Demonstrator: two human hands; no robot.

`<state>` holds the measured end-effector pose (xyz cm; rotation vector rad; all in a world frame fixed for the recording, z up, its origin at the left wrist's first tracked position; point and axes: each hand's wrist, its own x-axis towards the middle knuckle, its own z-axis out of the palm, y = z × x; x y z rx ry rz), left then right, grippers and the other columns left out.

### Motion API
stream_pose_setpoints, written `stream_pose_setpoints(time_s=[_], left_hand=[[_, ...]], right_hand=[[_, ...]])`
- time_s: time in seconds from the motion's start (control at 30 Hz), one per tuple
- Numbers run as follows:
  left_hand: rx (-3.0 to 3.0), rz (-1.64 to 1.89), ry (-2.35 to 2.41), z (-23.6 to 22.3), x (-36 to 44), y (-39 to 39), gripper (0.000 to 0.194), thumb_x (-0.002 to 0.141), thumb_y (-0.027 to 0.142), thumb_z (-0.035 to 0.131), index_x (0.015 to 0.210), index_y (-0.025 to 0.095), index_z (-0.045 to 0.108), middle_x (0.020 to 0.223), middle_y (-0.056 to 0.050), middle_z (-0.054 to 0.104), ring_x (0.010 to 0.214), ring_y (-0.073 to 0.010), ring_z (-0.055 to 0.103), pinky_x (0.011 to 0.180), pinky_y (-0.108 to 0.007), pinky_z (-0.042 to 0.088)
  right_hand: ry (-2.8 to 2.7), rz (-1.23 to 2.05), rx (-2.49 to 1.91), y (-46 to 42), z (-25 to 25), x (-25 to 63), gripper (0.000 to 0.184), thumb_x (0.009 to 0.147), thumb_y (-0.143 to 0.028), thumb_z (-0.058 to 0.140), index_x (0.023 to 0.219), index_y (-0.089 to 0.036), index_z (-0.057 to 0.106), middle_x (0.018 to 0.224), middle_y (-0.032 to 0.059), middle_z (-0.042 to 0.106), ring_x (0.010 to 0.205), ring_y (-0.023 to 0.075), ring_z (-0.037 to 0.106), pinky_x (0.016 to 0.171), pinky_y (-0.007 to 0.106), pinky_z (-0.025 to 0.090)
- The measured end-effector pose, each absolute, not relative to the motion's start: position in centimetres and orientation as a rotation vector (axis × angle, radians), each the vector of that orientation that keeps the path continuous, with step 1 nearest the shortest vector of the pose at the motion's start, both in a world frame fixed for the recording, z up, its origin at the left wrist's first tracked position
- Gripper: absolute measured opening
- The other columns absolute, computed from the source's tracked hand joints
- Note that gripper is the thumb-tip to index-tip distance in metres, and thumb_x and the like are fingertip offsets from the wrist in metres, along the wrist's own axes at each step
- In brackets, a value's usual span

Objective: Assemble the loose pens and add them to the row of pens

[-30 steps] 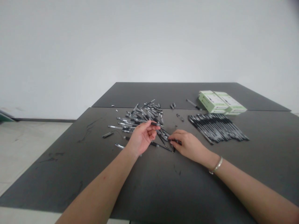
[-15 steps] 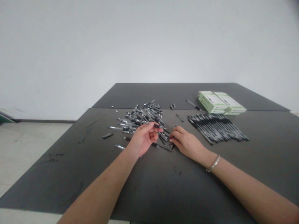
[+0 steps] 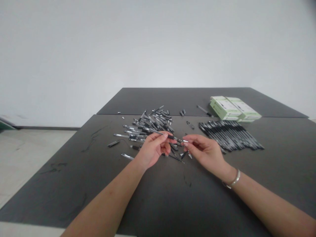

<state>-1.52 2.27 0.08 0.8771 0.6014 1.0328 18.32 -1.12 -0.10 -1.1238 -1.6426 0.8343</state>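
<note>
Between the thumb and fingers of my left hand (image 3: 153, 149) is a pen (image 3: 170, 137) with a clear barrel and black grip, its thin front end pointing right. My right hand (image 3: 206, 149) pinches a small silver pen tip (image 3: 185, 141) at the pen's front end; whether the two touch I cannot tell. Below the right fingertips lie another silver tip (image 3: 190, 155) and a small dark piece (image 3: 183, 155). A loose pile of pens and parts (image 3: 135, 129) spreads behind and left of my left hand.
Many capped pens (image 3: 229, 135) lie side by side on the right of the dark table (image 3: 158, 204). Green-and-white boxes (image 3: 223, 110) stand behind them. A single pen (image 3: 203, 110), a loose cap (image 3: 190, 124) and another cap (image 3: 113, 144) lie apart on the tabletop.
My right hand has risen from the tabletop with a silver pen tip and come to the pen's front end. The left hand still holds the pen, shifted slightly.
</note>
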Motion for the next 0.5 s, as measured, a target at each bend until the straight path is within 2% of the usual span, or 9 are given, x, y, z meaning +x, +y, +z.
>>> stream_pose_setpoints(time_s=[0.5], left_hand=[[0.946, 0.974, 0.598, 0.11, -1.20, 2.00, 0.022, 0.080, 0.028, 0.067, 0.094, 0.010, 0.067, 0.082, -0.011, 0.073, 0.047, -0.0095, 0.059, 0.043, -0.019, 0.047]], right_hand=[[-1.640, 0.817, -1.089, -1.15, -0.58, 18.03, 0.016, 0.084, -0.025, 0.063, 0.099, -0.019, 0.065, 0.074, 0.0031, 0.071, 0.066, 0.0154, 0.068, 0.059, 0.025, 0.053]])
